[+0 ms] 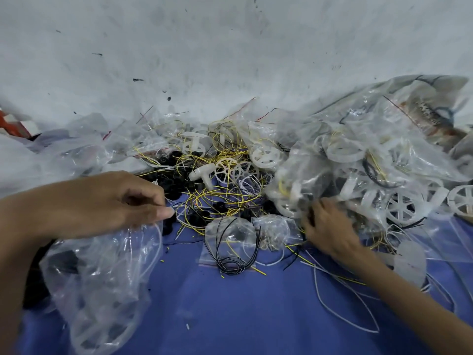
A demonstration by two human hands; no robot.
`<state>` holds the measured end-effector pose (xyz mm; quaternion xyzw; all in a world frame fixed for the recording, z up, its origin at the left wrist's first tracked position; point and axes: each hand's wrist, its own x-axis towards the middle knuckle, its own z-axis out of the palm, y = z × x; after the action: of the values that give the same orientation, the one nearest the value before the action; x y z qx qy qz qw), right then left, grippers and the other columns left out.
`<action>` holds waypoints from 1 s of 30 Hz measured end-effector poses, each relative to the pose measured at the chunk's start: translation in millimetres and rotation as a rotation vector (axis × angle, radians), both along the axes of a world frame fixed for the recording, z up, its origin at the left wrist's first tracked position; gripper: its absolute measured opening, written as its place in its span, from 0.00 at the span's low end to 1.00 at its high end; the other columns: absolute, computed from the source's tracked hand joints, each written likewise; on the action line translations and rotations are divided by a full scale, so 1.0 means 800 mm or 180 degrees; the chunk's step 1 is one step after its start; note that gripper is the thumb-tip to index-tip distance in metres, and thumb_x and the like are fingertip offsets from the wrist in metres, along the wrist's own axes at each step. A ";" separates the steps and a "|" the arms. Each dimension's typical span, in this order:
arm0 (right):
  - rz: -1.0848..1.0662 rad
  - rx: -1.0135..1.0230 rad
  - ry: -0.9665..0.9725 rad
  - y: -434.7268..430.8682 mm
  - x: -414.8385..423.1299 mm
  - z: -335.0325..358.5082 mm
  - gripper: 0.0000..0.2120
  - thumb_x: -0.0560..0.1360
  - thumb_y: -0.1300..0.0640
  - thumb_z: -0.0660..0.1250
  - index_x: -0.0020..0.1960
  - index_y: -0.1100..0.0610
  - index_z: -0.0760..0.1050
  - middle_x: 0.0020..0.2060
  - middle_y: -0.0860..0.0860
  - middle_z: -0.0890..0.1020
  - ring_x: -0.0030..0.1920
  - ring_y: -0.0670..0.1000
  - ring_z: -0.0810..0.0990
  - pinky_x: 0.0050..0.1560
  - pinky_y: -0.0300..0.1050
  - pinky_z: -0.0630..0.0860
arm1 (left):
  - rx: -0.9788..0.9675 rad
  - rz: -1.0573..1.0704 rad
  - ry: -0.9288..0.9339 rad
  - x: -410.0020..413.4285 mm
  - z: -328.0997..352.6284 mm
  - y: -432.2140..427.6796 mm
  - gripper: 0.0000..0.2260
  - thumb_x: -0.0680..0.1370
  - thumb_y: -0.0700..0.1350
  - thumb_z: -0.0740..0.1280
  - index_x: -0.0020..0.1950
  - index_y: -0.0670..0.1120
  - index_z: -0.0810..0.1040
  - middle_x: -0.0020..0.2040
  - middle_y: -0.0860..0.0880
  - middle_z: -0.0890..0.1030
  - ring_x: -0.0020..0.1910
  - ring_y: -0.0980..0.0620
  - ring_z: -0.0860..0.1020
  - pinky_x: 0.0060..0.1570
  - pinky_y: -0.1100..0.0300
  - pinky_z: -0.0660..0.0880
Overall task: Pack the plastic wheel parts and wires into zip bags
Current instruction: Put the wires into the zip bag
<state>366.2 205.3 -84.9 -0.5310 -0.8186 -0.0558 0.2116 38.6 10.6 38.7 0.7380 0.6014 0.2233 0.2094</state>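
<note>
The clear bag (pixel 102 278) is lying at the lower left of the blue tabletop (pixel 256 316) with several white wheels showing inside it. The left hand (pixel 110 203) is pinching its rim between thumb and fingertips, so that grip is clamped on the plastic and is lifting the mouth. The right hand (pixel 330 231) is reaching into the foot of the heap of filled bags (pixel 358 155), its fingers curling down among black wire and a wheel. Blur is hiding the fingertips, so I cannot tell whether that grip is closing on anything. Between the hands, loose wheels (pixel 263 155) and yellow wires (pixel 222 198) are lying tangled together in the middle of the pile. A small zip bag (pixel 230 237) with a black wire coil (pixel 231 265) across it is sitting just in front of them. The step in hand looks like fetching the next piece for the open bag. To do it well, the left hand should be turning the mouth wide towards the pile. The right hand should be taking one wheel at a time, shaking it free of wire caught in the spokes. Wires are best lifted by the middle and looped before going in, with their ends kept off the zip strip so it can seal. Behind everything a scuffed white wall (pixel 230 47) is rising.
</note>
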 end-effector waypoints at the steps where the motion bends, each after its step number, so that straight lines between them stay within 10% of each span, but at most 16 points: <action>1: 0.0097 0.0022 -0.0069 0.000 -0.015 -0.005 0.16 0.77 0.53 0.60 0.58 0.63 0.72 0.53 0.60 0.75 0.52 0.61 0.76 0.51 0.54 0.74 | 0.0001 -0.0001 -0.0007 0.000 -0.001 0.001 0.25 0.64 0.75 0.61 0.36 0.53 0.77 0.27 0.56 0.74 0.26 0.63 0.70 0.28 0.72 0.68; 8: 0.0993 -0.0424 -0.0047 0.009 -0.070 0.009 0.10 0.76 0.59 0.58 0.55 0.57 0.73 0.54 0.53 0.77 0.51 0.55 0.77 0.48 0.48 0.74 | 0.0019 -0.0056 0.0040 -0.004 -0.008 0.004 0.26 0.67 0.74 0.62 0.35 0.51 0.76 0.27 0.56 0.70 0.27 0.59 0.68 0.30 0.66 0.67; 12: 0.0292 0.0931 0.0311 0.020 -0.067 0.022 0.15 0.69 0.59 0.69 0.55 0.58 0.73 0.55 0.59 0.74 0.52 0.58 0.76 0.45 0.51 0.75 | -0.0003 -0.0025 0.0061 -0.007 -0.010 0.004 0.27 0.67 0.75 0.61 0.36 0.52 0.77 0.27 0.55 0.73 0.28 0.58 0.71 0.31 0.65 0.69; 16: -0.0279 -0.0485 0.0520 0.047 -0.076 0.034 0.25 0.72 0.47 0.63 0.66 0.52 0.63 0.66 0.60 0.64 0.66 0.63 0.62 0.62 0.64 0.66 | 0.0034 0.0001 0.0128 -0.005 -0.009 0.004 0.26 0.66 0.76 0.60 0.35 0.53 0.77 0.27 0.55 0.73 0.27 0.60 0.70 0.30 0.67 0.68; 23: 0.0707 -0.0298 0.0787 0.026 -0.140 0.050 0.16 0.70 0.55 0.66 0.55 0.58 0.68 0.52 0.56 0.75 0.49 0.52 0.74 0.56 0.51 0.74 | -0.0006 0.0170 0.0140 0.022 0.002 0.000 0.14 0.72 0.61 0.66 0.30 0.57 0.76 0.25 0.58 0.72 0.25 0.62 0.68 0.31 0.71 0.65; 30: 0.1665 -0.0592 0.1080 -0.022 -0.194 0.048 0.08 0.71 0.59 0.66 0.48 0.57 0.69 0.39 0.51 0.74 0.38 0.51 0.74 0.38 0.40 0.72 | 0.0173 0.0415 0.0292 0.043 0.014 -0.003 0.26 0.74 0.43 0.69 0.20 0.65 0.72 0.22 0.64 0.72 0.27 0.67 0.72 0.33 0.73 0.67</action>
<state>211.3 188.0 -46.9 -0.3215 -0.8820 0.1648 0.3027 72.6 8.3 49.9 0.7121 0.6509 0.2187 0.1466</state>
